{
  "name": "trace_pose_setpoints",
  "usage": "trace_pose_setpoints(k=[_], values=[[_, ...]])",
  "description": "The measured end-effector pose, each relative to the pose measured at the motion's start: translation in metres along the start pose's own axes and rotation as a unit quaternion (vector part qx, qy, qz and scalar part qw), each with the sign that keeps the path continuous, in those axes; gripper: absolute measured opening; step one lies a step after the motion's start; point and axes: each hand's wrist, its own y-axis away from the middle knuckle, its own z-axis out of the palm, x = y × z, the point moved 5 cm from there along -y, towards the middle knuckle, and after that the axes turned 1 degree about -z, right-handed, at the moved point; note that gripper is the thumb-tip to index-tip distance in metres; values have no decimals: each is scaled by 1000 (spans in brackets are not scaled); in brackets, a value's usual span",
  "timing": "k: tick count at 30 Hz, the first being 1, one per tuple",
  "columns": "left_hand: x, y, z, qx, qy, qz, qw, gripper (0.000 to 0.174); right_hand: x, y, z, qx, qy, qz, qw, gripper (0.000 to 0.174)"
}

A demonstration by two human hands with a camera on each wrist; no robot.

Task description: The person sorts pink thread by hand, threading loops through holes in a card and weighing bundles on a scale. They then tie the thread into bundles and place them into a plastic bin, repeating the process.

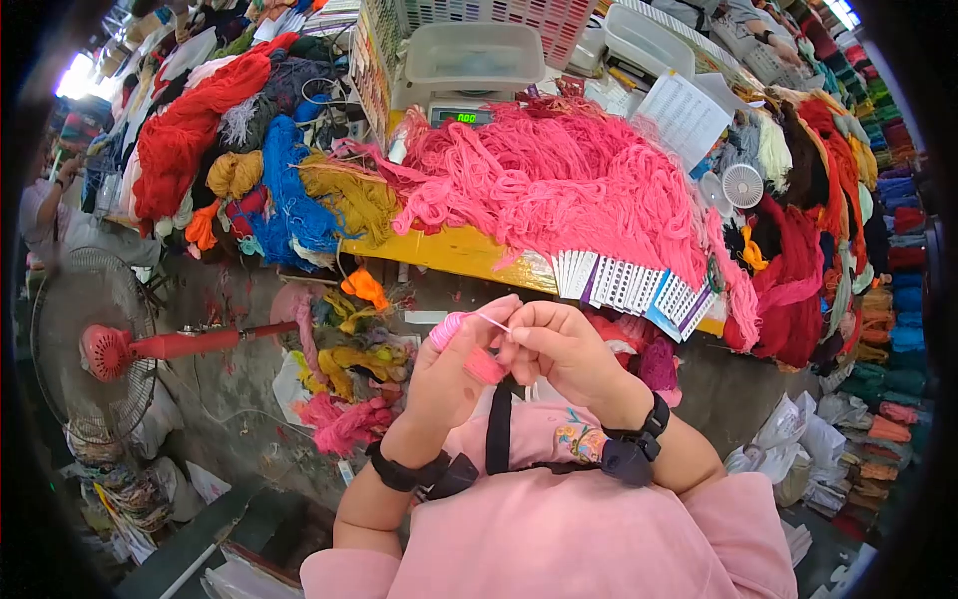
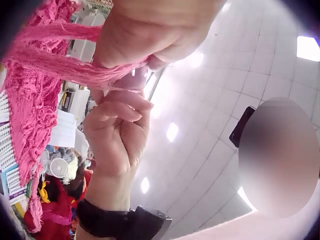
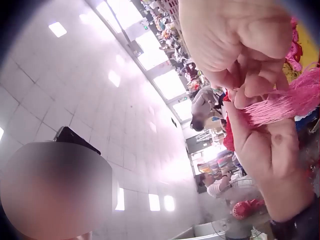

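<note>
In the head view a small bundle of pink yarn [image 1: 484, 366] is gripped by the left hand [image 1: 446, 371], with a lighter pink loop [image 1: 447, 330] over its fingers. The right hand [image 1: 569, 349] pinches a thin strand [image 1: 494, 321] that runs to the left hand. In the left wrist view pink strands [image 2: 65, 65] pass into the left hand [image 2: 155, 35], with the right hand [image 2: 117, 132] close by. The right wrist view shows the right hand [image 3: 235, 42] nearest the camera and the strands [image 3: 285, 105] held in the left hand [image 3: 267, 150].
A large pink yarn heap [image 1: 559, 180] covers the yellow table [image 1: 449, 250], with sample cards [image 1: 629, 290] at its edge. Behind stand a scale [image 1: 462, 117] and a plastic tub [image 1: 475, 55]. A red fan [image 1: 105, 349] is at the left.
</note>
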Motion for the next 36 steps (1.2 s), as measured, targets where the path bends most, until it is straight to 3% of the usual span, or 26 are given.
trace_pose_setpoints(k=[2,4,12,14,18,24,27,29,32,36], values=[[0,-2,3,3,35,5,999,43,1,1,3,-15,-23,-7,1000,9],[-5,-3,5,-11,-19,-30,999,44,-1,2,10,13,98,-12,995,7],[-6,-9,11,-63,33,-83,994,44,3,2,-1,48,-11,-9,999,7],[-9,-14,14,-78,16,-86,993,44,5,0,-5,57,84,-29,994,6],[-16,-24,21,-55,39,-115,991,45,-5,8,-23,50,47,-66,995,5],[-36,-48,41,-17,53,-94,994,47,-26,16,-62,11,-108,-37,993,3],[-51,-63,55,-9,40,-98,994,48,-38,20,-79,-2,-81,-34,996,6],[-62,-73,65,-16,31,-105,994,49,-52,24,-86,35,103,-55,993,9],[-75,-81,81,-40,-15,-105,994,50,-60,31,-102,40,156,-26,987,10],[-80,-87,87,-25,-6,-92,995,48,-61,31,-117,38,49,-53,997,4]])
